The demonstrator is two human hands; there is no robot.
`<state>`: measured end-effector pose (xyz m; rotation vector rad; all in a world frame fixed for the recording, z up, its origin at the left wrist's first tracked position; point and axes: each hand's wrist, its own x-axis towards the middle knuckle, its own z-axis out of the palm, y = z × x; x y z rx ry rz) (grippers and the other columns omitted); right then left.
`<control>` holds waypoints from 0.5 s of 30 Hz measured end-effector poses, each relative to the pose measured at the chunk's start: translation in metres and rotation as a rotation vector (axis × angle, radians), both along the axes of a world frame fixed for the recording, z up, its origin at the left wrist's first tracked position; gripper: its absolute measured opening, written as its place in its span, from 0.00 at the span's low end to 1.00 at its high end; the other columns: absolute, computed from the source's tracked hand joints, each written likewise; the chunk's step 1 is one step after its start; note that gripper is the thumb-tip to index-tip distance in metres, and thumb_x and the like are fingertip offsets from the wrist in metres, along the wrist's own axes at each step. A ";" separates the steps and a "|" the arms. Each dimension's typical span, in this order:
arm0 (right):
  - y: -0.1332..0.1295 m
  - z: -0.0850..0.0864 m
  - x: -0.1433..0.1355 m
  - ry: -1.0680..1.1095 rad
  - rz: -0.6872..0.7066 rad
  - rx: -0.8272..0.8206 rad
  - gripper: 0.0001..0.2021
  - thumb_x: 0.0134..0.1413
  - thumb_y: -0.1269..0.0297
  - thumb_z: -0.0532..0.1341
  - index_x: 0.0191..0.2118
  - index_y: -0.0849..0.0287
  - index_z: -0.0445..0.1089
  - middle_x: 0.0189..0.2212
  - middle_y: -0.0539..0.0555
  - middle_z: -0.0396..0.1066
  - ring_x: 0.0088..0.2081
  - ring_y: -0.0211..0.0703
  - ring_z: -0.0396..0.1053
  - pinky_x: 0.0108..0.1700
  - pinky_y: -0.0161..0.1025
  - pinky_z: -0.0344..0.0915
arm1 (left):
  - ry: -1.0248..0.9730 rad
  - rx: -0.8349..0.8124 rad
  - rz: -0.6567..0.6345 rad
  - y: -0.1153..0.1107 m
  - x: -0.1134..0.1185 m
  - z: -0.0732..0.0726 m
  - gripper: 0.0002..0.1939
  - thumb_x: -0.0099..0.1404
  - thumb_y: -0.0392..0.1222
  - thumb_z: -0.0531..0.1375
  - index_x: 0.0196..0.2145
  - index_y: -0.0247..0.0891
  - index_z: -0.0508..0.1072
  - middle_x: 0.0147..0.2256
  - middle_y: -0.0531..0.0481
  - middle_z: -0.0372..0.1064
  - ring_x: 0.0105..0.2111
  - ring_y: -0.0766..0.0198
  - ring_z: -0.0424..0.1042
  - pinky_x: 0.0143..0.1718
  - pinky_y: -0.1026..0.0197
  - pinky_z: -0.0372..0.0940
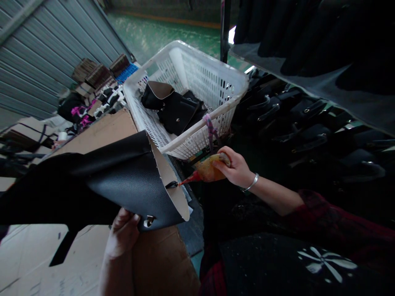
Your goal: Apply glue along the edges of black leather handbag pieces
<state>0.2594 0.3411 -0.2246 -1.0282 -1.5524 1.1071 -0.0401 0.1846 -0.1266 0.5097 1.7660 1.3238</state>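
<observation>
A black leather bag body [123,176] with a beige inner side and a metal clasp [149,221] lies across the cardboard-covered work surface. My left hand [125,232] grips its lower edge near the clasp, thumb showing, other fingers partly hidden beneath. In my right hand [236,166] is a yellowish squeeze glue bottle [211,168] with a red nozzle, tilted to the left. The nozzle tip meets or nearly meets a small dark tab [171,184] at the bag's open edge; whether they touch I cannot tell.
Beyond the bag stands a white plastic basket [212,78] holding several black leather pieces [179,111]. Cardboard [163,259] covers the work surface. Stacked brown pieces [92,74] and mixed materials sit at the far left. Racks of black bags [308,111] fill the right side.
</observation>
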 end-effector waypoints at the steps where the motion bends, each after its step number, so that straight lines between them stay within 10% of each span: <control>1: 0.000 0.000 0.000 0.002 -0.015 -0.004 0.08 0.51 0.60 0.62 0.30 0.56 0.61 0.22 0.46 0.59 0.24 0.36 0.56 0.27 0.35 0.56 | 0.008 0.011 -0.013 0.000 0.000 0.001 0.21 0.33 0.44 0.77 0.29 0.44 0.81 0.28 0.52 0.75 0.27 0.67 0.70 0.39 0.64 0.71; 15: 0.003 -0.008 0.002 0.039 -0.050 -0.058 0.10 0.49 0.58 0.63 0.31 0.56 0.63 0.23 0.45 0.60 0.25 0.36 0.58 0.29 0.36 0.57 | 0.062 -0.095 -0.062 -0.013 -0.003 0.002 0.09 0.32 0.36 0.70 0.16 0.41 0.75 0.19 0.54 0.71 0.21 0.65 0.67 0.24 0.63 0.66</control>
